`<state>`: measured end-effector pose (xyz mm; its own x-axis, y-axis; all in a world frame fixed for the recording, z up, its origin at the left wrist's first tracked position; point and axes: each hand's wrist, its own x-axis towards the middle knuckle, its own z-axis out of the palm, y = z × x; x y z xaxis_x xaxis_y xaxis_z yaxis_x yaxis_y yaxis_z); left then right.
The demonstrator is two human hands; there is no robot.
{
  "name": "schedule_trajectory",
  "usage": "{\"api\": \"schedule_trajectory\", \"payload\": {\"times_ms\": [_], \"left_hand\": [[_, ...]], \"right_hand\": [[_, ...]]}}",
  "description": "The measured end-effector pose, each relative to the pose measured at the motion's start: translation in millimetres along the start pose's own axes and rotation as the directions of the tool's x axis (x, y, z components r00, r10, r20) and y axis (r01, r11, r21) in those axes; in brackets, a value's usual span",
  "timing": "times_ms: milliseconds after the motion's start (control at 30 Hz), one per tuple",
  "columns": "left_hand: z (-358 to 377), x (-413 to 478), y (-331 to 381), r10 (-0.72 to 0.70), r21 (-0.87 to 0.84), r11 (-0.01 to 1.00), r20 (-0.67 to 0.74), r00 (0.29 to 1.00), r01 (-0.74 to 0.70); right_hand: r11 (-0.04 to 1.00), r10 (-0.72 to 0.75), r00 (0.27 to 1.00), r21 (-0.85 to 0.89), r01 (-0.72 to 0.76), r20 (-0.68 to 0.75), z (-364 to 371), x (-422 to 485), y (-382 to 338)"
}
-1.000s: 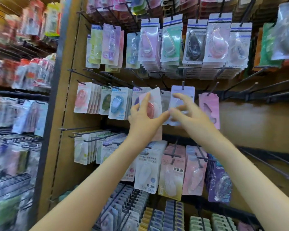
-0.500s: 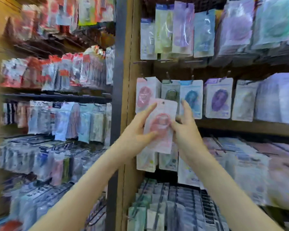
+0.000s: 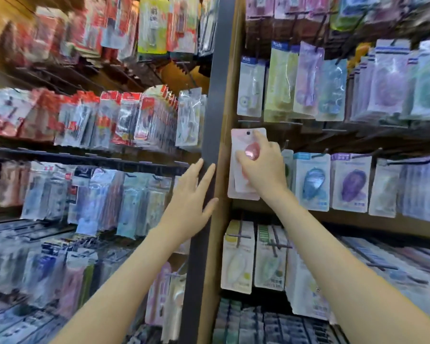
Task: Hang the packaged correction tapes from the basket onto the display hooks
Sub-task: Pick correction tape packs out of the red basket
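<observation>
Pack of pink tape (image 3: 240,141) gripped in R hand (image 3: 265,170); L hand (image 3: 190,203) spread, empty, by dark post (image 3: 215,95).

At centre, a dark post (image 3: 216,95) runs from top to bottom and divides two bays; a wood panel (image 3: 235,70) adjoins its right side. Left of the post you see red-carded packs (image 3: 124,115) hanging in a crowded row above a dark rail (image 3: 85,157). Below the rail hang clear and pale blue packs (image 3: 132,202). In the top row, a yellow-green card (image 3: 152,33) sits among red ones. The left bay is blurred; you cannot read its labels.
</observation>
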<state>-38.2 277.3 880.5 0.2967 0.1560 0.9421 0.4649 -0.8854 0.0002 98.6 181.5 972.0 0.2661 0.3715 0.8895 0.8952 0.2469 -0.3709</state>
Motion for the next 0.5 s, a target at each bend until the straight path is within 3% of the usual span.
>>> {"api": "schedule_trajectory", "payload": {"times_ms": [267,500], "left_hand": [[27,-1,-2,0.024,0.010,1.000,-0.065,0.998,-0.024],[38,-1,1,0.025,0.004,1.000,-0.153,0.988,-0.025]], "right_hand": [[0.946,-0.047,0.999,-0.321,0.053,0.028,9,-4,-3],[0.960,0.047,0.999,-0.276,-0.040,0.016,8,-7,-5]]}}
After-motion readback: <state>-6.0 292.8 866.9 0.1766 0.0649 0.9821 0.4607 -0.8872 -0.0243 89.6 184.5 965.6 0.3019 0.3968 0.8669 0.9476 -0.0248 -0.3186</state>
